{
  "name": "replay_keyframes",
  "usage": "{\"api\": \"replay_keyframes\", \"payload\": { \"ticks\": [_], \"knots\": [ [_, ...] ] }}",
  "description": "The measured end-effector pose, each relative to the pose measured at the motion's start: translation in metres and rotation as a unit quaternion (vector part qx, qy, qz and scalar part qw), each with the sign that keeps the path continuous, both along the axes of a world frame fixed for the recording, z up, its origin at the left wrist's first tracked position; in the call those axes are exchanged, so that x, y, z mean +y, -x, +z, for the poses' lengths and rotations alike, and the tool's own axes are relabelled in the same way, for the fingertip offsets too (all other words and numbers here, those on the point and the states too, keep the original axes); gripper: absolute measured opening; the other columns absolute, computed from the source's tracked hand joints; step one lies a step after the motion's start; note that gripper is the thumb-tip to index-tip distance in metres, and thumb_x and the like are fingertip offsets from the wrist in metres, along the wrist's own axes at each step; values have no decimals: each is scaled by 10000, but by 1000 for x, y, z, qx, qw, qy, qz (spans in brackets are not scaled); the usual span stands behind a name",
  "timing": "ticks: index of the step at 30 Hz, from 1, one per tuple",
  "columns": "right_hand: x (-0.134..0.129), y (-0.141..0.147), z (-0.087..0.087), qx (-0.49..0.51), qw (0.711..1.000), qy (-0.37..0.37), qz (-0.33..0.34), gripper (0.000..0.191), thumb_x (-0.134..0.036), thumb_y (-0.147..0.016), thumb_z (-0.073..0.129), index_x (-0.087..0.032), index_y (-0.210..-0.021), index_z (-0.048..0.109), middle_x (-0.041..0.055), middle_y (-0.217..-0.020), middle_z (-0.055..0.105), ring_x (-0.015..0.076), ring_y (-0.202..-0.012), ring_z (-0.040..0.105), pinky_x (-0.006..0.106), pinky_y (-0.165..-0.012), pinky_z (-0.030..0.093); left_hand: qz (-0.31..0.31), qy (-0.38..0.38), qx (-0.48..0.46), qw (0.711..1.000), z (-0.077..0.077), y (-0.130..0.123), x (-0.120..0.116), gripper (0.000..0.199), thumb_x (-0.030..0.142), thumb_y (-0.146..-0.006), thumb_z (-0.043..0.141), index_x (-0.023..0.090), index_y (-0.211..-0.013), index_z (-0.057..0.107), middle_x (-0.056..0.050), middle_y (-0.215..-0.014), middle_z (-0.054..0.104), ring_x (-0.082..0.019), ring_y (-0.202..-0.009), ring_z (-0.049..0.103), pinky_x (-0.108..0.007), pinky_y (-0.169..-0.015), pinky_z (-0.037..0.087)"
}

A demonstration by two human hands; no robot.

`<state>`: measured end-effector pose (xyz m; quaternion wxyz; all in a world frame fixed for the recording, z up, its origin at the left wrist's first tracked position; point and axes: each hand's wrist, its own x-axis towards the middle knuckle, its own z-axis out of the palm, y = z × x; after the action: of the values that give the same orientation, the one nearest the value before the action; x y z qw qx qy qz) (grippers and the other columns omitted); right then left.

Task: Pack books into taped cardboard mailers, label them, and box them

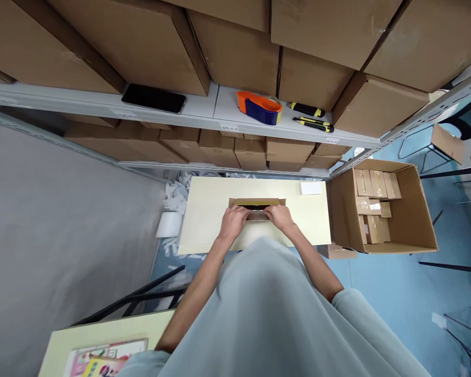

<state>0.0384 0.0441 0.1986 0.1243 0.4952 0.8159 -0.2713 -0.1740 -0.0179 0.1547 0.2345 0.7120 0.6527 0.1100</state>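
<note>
A small cardboard box (258,216) lies on the pale yellow table in front of me, with its top side open and a dark gap inside. My left hand (234,222) is closed on the left part of its near edge, fingertips bent over the cardboard. At the right part of the same edge, my right hand (281,216) pinches the cardboard in the same way. The fingers hide both near corners, and what is inside the box is too dark to make out. A white paper slip (311,188) is on the table to the right of the box.
Right of the table (204,209), a large carton (410,209) holds several small taped boxes. Overhead, a metal shelf (220,118) carries cartons, a phone (154,98), a tape dispenser (260,108) and two cutter knives (313,124). A grey wall (63,225) stands left.
</note>
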Motion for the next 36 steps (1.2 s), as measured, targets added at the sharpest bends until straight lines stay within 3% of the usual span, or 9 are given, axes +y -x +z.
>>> {"api": "replay_keyframes", "payload": {
  "ticks": [8,16,20,24,28,31,34,36],
  "knots": [
    [-3,14,-6,-28,1000,6,0,300,-292,-1117,519,-270,-1169,813,99,-1188,829,265,-1127,771,327,-926,547,10,13,28,999,-7,6,4,358,177,-999,498,232,-1039,850,-133,-1131,826,-337,-1141,731,-457,-989,547],
    [-8,17,-13,-36,999,10,-24,318,-264,-1118,504,-246,-1171,818,120,-1167,828,274,-1128,772,349,-948,564,-19,38,35,999,-15,9,6,363,144,-975,496,243,-973,845,-121,-1079,826,-327,-1107,743,-453,-990,571],
    [-10,16,-13,-23,999,-3,-35,314,-243,-1100,538,-245,-1318,764,114,-1392,747,273,-1188,752,356,-991,576,-22,33,33,999,-12,11,10,305,151,-964,550,212,-1046,837,-151,-1183,802,-355,-1147,728,-476,-993,578],
    [-15,5,-15,19,997,-42,-58,452,-197,-1053,609,-203,-1504,639,124,-1619,578,281,-1369,646,375,-1132,537,-3,-2,32,999,-8,21,9,361,190,-950,638,195,-1284,775,-150,-1442,709,-375,-1321,647,-504,-1088,550],
    [-22,-19,-23,61,990,-91,-88,456,-198,-1021,658,-189,-1477,669,146,-1632,553,296,-1496,513,435,-1256,445,13,-39,23,999,-4,35,-2,410,277,-956,695,190,-1355,732,-158,-1541,632,-393,-1393,567,-541,-1167,507],
    [-26,-33,-30,61,987,-105,-102,490,-237,-979,737,-197,-1465,683,158,-1710,448,332,-1592,381,492,-1291,394,23,-49,18,998,-5,41,-13,467,322,-937,738,201,-1387,703,-164,-1621,548,-418,-1462,494,-570,-1194,487],
    [-28,-35,-33,44,987,-94,-121,663,-303,-929,826,-211,-1549,610,183,-1794,273,392,-1668,227,556,-1292,366,18,-36,2,999,-11,40,-22,570,323,-918,763,224,-1466,638,-160,-1712,438,-426,-1512,457,-577,-1208,480],
    [-27,-32,-33,39,986,-84,-138,808,-327,-910,853,-227,-1634,509,201,-1820,166,412,-1669,220,557,-1282,375,16,-32,-15,999,-16,37,-24,655,313,-909,770,218,-1528,576,-174,-1760,352,-429,-1551,427,-572,-1223,471]
  ]
}}
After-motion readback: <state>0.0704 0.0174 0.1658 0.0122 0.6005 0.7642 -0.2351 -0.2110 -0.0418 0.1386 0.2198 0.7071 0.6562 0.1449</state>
